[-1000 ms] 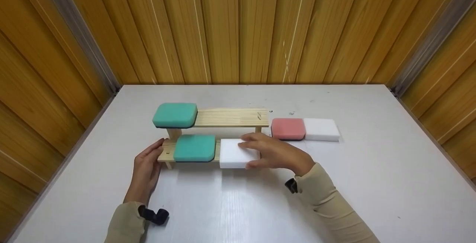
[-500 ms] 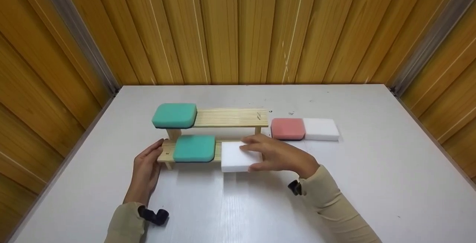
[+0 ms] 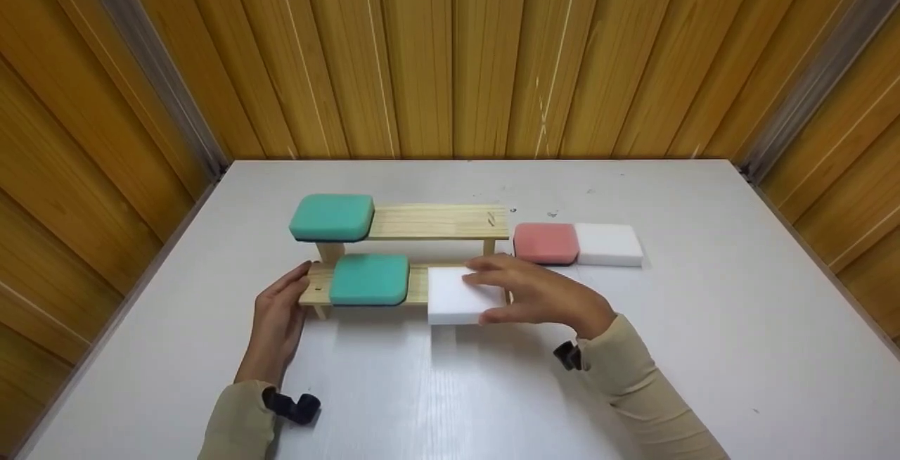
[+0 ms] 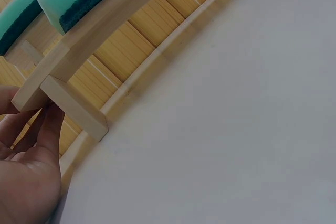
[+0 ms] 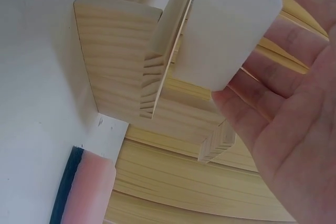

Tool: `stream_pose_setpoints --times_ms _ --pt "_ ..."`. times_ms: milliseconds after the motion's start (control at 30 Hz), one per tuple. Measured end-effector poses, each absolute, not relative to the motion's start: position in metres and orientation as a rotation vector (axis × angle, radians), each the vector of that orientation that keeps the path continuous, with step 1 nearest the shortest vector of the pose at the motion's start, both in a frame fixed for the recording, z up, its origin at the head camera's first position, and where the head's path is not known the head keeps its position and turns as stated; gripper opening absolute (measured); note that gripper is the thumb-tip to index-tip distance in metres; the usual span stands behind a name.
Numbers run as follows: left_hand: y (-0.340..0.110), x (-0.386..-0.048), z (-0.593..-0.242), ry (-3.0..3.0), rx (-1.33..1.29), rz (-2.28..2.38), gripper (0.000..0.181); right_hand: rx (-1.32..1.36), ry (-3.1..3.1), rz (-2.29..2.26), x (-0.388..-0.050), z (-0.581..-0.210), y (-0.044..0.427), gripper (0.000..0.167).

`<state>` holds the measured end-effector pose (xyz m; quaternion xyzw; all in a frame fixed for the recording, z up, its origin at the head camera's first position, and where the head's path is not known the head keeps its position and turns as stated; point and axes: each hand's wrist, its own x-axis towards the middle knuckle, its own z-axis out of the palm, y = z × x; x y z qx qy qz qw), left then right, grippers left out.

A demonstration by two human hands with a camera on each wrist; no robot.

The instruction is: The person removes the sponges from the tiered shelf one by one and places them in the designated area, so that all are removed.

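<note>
Two hands at a two-tier wooden rack (image 3: 439, 221) on a white worktop (image 3: 394, 390). The left hand (image 3: 278, 312), its forearm rising from the lower left, grips the lower tier's left end, fingers bent beneath the board. The right hand (image 3: 541, 295), reaching inward from the lower right with the palm turned toward the rack, is partly open, its thumb at the near edge and fingers at the far edge of a white sponge (image 3: 450, 298), which it pinches over the lower tier's right part; contact with the board cannot be told. One green sponge lies on each tier: upper green sponge (image 3: 330, 217), lower green sponge (image 3: 369, 279). Right of the rack, a pink sponge (image 3: 545, 243) touches a second white block (image 3: 609, 245).
</note>
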<state>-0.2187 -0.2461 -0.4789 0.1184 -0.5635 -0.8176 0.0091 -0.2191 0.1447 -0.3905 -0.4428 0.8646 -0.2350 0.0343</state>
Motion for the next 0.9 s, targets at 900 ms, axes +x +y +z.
stream_pose_setpoints --times_ms 900 --pt "-0.245 -0.219 -0.48 -1.771 0.368 -2.541 0.047 -1.394 2.695 -0.754 -0.217 -0.391 0.163 0.055"
